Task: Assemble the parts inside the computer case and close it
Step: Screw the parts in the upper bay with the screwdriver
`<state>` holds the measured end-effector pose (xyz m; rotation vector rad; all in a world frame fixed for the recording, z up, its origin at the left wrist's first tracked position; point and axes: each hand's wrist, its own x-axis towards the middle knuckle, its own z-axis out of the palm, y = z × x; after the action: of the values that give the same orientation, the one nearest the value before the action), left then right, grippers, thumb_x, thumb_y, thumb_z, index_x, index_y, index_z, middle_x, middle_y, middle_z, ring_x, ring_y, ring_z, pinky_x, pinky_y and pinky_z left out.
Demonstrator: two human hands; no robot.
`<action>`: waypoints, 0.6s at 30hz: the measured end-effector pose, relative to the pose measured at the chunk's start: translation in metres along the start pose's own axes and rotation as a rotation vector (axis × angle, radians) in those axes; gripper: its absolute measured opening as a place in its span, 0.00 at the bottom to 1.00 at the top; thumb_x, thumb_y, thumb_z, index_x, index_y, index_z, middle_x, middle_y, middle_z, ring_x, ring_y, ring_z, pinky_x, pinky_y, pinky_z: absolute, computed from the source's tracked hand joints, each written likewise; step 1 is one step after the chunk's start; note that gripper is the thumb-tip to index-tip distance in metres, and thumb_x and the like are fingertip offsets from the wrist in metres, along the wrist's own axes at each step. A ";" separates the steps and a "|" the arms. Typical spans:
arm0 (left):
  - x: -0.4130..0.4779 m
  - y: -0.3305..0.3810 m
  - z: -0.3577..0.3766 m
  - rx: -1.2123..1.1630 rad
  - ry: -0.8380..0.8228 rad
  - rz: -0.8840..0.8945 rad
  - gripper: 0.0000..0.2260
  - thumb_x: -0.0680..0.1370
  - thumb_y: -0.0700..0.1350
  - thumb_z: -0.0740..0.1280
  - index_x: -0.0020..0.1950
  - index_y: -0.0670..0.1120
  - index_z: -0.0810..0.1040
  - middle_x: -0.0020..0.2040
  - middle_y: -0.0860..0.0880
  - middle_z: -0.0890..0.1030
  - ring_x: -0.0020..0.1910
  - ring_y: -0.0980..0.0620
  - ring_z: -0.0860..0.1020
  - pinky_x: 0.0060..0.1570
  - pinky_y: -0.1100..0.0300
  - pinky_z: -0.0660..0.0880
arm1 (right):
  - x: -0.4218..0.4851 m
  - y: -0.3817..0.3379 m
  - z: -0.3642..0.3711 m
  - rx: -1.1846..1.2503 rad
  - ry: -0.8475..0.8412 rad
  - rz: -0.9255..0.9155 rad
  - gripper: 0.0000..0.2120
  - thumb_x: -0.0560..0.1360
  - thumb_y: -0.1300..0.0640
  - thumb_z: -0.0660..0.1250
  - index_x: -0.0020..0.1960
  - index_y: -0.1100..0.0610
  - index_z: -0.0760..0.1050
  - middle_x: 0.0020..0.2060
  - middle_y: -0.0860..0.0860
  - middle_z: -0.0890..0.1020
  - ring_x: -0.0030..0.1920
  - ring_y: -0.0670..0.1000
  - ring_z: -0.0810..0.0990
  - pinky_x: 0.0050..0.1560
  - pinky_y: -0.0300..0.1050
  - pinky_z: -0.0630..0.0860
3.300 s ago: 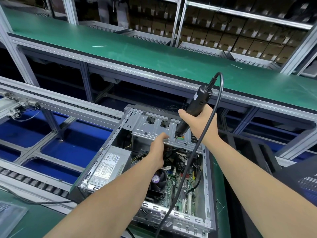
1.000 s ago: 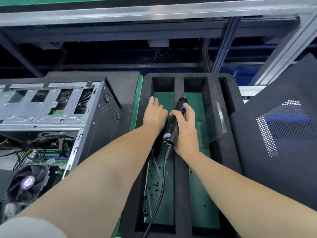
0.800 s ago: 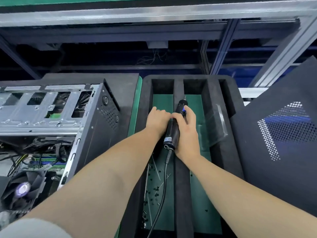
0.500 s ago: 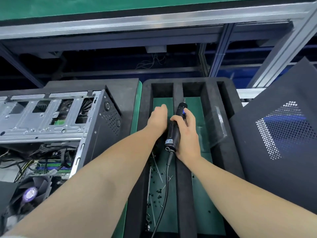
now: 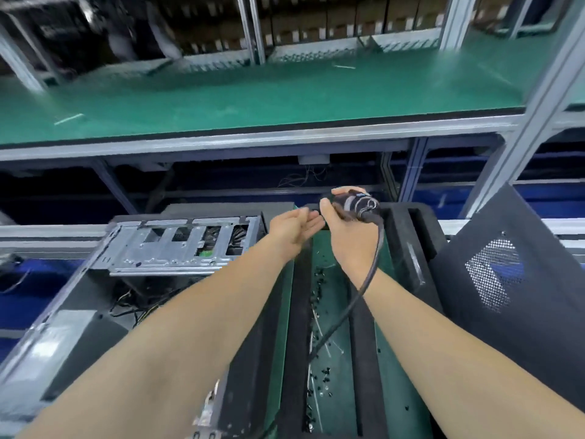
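Factory line, green tabletop point(image 5: 285, 312) | open computer case point(image 5: 177, 245) left of foam screw tray point(image 5: 364, 391), side panel point(image 5: 506, 280) right of it | left grip point(image 5: 292, 229) released, palm up | right grip point(image 5: 345, 236) grasping electric screwdriver point(image 5: 356, 202) | risk: cable point(image 5: 375, 248) crossing wrist may snag tray, jerking tool.

The right hand point(image 5: 345, 239) no longer lies low in the foam tray point(image 5: 364, 375). It now holds the screwdriver point(image 5: 359, 204) lifted above the tray's far end, rear end turned to the camera. The left hand point(image 5: 292, 228) is also risen from the tray, palm up, fingertips just beside the right thumb.
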<state>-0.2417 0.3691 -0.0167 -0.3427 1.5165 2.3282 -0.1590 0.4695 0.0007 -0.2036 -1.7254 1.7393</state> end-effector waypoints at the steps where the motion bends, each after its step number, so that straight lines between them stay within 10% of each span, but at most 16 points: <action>1: -0.007 0.011 -0.001 -0.030 -0.027 0.011 0.11 0.84 0.35 0.61 0.65 0.33 0.72 0.58 0.35 0.80 0.44 0.47 0.83 0.40 0.59 0.83 | 0.000 -0.015 0.008 0.023 0.000 -0.009 0.07 0.76 0.61 0.75 0.53 0.60 0.80 0.47 0.54 0.85 0.49 0.50 0.85 0.54 0.45 0.81; 4: -0.029 0.038 -0.008 -0.139 -0.130 0.011 0.11 0.86 0.37 0.58 0.64 0.33 0.73 0.50 0.41 0.85 0.43 0.52 0.85 0.53 0.60 0.81 | -0.006 -0.051 0.025 0.066 -0.002 -0.022 0.07 0.76 0.67 0.74 0.53 0.65 0.80 0.43 0.49 0.85 0.44 0.41 0.85 0.46 0.33 0.79; 7: -0.048 0.060 -0.026 -0.243 -0.143 0.007 0.12 0.86 0.38 0.58 0.65 0.33 0.74 0.54 0.41 0.83 0.53 0.52 0.83 0.69 0.58 0.71 | -0.022 -0.078 0.046 0.086 -0.004 0.017 0.03 0.76 0.66 0.74 0.49 0.62 0.83 0.41 0.53 0.87 0.44 0.45 0.87 0.49 0.45 0.83; 10: -0.060 0.077 -0.047 -0.321 -0.115 -0.021 0.14 0.85 0.37 0.59 0.69 0.32 0.72 0.59 0.38 0.80 0.60 0.47 0.79 0.67 0.56 0.73 | -0.037 -0.095 0.067 0.060 -0.005 0.064 0.04 0.75 0.63 0.75 0.44 0.55 0.85 0.41 0.54 0.88 0.47 0.54 0.88 0.55 0.62 0.83; 18: -0.071 0.103 -0.100 -0.434 -0.091 -0.065 0.13 0.84 0.35 0.62 0.67 0.31 0.72 0.48 0.38 0.82 0.46 0.46 0.83 0.62 0.56 0.77 | -0.068 -0.115 0.109 0.100 -0.065 0.011 0.07 0.70 0.54 0.74 0.47 0.46 0.83 0.46 0.52 0.88 0.51 0.56 0.88 0.54 0.65 0.84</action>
<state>-0.2172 0.2284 0.0559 -0.3778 0.9344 2.5682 -0.1273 0.3307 0.0970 -0.1139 -1.6811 1.8536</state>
